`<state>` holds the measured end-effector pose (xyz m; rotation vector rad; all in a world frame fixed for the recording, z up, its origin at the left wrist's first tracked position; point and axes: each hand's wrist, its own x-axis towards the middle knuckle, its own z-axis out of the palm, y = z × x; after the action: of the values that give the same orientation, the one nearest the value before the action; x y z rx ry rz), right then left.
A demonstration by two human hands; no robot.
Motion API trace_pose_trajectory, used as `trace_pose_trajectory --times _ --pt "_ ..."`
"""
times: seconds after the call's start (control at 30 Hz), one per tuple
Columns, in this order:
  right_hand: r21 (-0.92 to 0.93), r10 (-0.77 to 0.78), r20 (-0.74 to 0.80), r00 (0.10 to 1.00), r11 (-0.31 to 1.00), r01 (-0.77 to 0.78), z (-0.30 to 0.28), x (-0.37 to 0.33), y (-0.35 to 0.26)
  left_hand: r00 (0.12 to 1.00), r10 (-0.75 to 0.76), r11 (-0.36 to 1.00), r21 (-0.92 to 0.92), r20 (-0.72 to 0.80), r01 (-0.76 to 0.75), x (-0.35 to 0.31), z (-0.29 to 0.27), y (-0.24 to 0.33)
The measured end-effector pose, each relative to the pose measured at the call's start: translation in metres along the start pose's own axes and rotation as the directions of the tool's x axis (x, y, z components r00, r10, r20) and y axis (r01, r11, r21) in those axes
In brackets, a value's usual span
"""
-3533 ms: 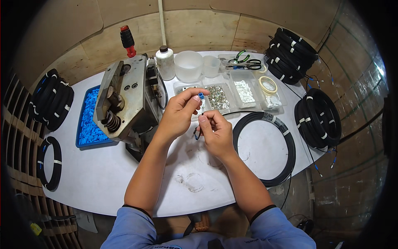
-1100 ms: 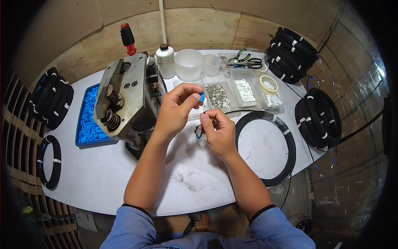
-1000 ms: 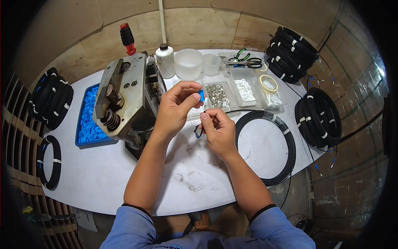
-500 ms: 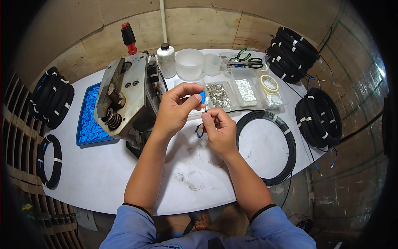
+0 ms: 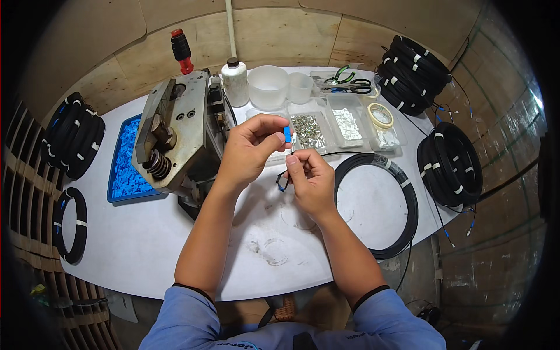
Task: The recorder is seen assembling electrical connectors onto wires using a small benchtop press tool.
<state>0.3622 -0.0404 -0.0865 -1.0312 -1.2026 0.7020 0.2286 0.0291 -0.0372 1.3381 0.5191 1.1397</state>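
Note:
My left hand (image 5: 255, 149) pinches a small blue plastic sleeve (image 5: 287, 133) between thumb and fingertips above the table. Close beside it, my right hand (image 5: 312, 175) grips a thin black cable (image 5: 282, 180) near its end. A small whitish tip (image 5: 293, 139) points up from the right fingers, just right of the blue sleeve; whether the two touch I cannot tell. A short loop of the cable with a bit of blue hangs under my right hand. The black cable coil (image 5: 411, 204) lies flat right of my right forearm, and a cable runs from my right hand toward it.
A heavy metal press (image 5: 184, 131) stands left of my left forearm, with a blue tray (image 5: 109, 185) of blue sleeves beyond. Clear boxes of metal terminals (image 5: 308, 133) and whitish parts (image 5: 348, 127), pliers and scissors (image 5: 353, 87), and tape (image 5: 380, 116) are behind. Cable coils (image 5: 449, 166) stack at the right.
Both hands keep their grips and have barely moved. The blue sleeve shows a little more fully beside the whitish tip, and the whole view has shifted slightly.

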Motion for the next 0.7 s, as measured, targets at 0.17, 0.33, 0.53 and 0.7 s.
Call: trace_pose_trajectory --times 0.17,0.33,0.53,0.7 --pt "-0.010 0.002 0.006 1.000 1.000 -0.002 -0.0006 0.0001 -0.0003 1.000 -0.016 1.000 0.016 -0.001 0.016 -0.0001 -0.0005 -0.0005" --pt "-0.007 0.002 0.005 1.000 1.000 -0.002 -0.0001 -0.0001 0.0012 1.000 -0.019 1.000 0.021 0.006 0.018 -0.0007 0.0006 0.0005" --pt "-0.001 0.001 0.001 1.000 1.000 -0.001 0.0004 0.0000 0.0012 1.000 -0.018 1.000 0.024 0.012 0.017 -0.0007 0.0004 0.0010" --pt "-0.002 0.000 0.006 1.000 1.000 0.000 -0.0007 0.0005 0.0012 1.000 -0.009 1.000 0.030 0.022 0.008 0.0007 -0.0008 -0.0015"
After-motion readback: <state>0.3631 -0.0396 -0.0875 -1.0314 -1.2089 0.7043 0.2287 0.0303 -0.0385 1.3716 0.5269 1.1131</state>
